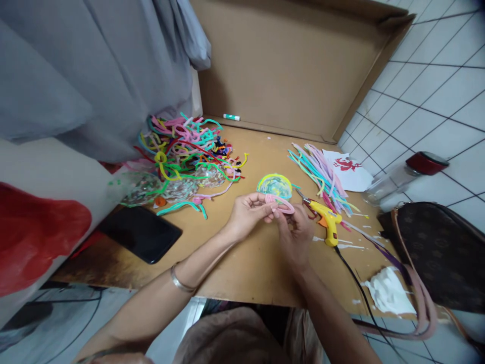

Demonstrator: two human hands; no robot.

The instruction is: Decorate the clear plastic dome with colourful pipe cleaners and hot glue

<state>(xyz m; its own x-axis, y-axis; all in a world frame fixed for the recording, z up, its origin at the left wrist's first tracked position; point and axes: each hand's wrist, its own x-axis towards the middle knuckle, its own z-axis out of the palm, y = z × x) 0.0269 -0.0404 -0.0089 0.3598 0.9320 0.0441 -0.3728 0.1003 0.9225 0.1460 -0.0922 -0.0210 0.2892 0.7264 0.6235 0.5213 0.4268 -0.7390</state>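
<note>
My left hand [248, 212] and my right hand [294, 233] meet over the cardboard sheet [235, 263], both pinching a pink pipe cleaner [282, 203] bent into a loop. Just beyond it lies a round coil of yellow, green and blue pipe cleaners [275, 185]. A yellow glue gun [326, 221] rests right of my right hand, its black cord [359, 288] trailing toward me. Small scissors [303, 198] lie beside the gun's nozzle.
A tangled heap of coloured pipe cleaners [185, 149] sits at far left, a straight bundle [322, 174] at far right. A black phone [142, 232] lies at left. A brown bag [443, 253], a red-lidded jar [405, 177], crumpled tissue [390, 293] and a marker [231, 117] are around.
</note>
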